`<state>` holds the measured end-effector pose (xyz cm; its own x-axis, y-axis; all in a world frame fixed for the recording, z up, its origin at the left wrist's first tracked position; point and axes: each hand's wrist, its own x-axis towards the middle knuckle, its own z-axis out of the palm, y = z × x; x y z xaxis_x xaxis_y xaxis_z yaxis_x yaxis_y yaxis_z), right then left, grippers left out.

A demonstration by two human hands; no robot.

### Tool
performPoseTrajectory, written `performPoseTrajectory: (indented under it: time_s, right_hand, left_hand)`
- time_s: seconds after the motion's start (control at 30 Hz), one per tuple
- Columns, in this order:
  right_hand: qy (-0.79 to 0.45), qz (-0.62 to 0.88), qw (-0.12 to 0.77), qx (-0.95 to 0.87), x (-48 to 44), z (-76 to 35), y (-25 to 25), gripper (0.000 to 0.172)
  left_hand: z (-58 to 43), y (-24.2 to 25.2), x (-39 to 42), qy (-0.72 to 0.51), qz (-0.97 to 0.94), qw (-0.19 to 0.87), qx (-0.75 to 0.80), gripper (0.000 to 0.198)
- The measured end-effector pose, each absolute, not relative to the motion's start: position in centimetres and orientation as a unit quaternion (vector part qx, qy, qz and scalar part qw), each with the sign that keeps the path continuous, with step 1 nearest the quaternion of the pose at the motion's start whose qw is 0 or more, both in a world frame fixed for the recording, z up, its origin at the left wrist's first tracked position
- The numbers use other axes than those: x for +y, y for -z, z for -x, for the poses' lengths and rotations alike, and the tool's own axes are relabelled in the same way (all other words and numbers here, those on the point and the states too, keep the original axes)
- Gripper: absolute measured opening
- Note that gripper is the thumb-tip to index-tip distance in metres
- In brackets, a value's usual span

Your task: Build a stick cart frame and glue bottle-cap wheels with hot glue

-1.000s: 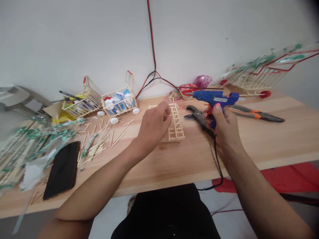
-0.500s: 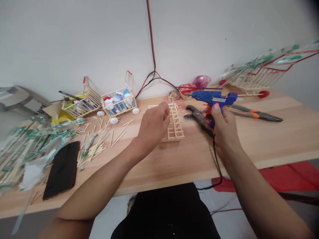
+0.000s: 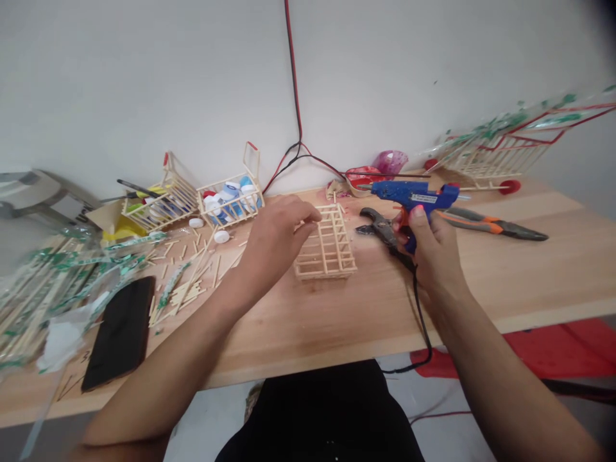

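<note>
On the right hand, the fingers are clenched around the grip of a blue hot glue gun, its nozzle pointing left. The left hand is loosely curled, its fingertips at the upper left corner of a flat lattice of wooden sticks; I cannot tell whether they touch it. The lattice lies mid-frame on the wooden tabletop. A hot nozzle this close could burn those fingers or string glue, and the black cord hanging past the table's front edge could snag and jerk the gun toward the pliers just below.
</note>
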<state>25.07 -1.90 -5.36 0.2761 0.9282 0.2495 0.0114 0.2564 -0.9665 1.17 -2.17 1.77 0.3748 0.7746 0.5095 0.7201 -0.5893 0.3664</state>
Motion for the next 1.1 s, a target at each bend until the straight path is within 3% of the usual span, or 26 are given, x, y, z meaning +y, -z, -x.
performPoseTrajectory:
  time_s: [0.33,0.7,0.87,1.1]
  right_hand:
    - [-0.375,0.493,0.627,-0.473,-1.9,-25.0,5.3,0.039]
    - [-0.363,0.507,0.612,-0.486,-1.9,-25.3,5.8,0.039]
    - [-0.308,0.54,0.532,-0.575,-2.3,-26.0,4.8,0.043]
    - [-0.106,0.562,0.379,-0.727,-3.5,-25.6,1.3,0.05]
  left_hand:
    - [0.7,1.6,-2.9,-0.358,-0.883,-0.057,0.297,0.012]
    - [1.1,2.7,-2.8,-0.358,-0.885,-0.073,0.291,0.015]
    - [1.5,2.7,-2.6,-0.363,-0.882,-0.062,0.295,0.014]
    - [1.7,2.7,-2.7,-0.327,-0.906,-0.066,0.262,0.025]
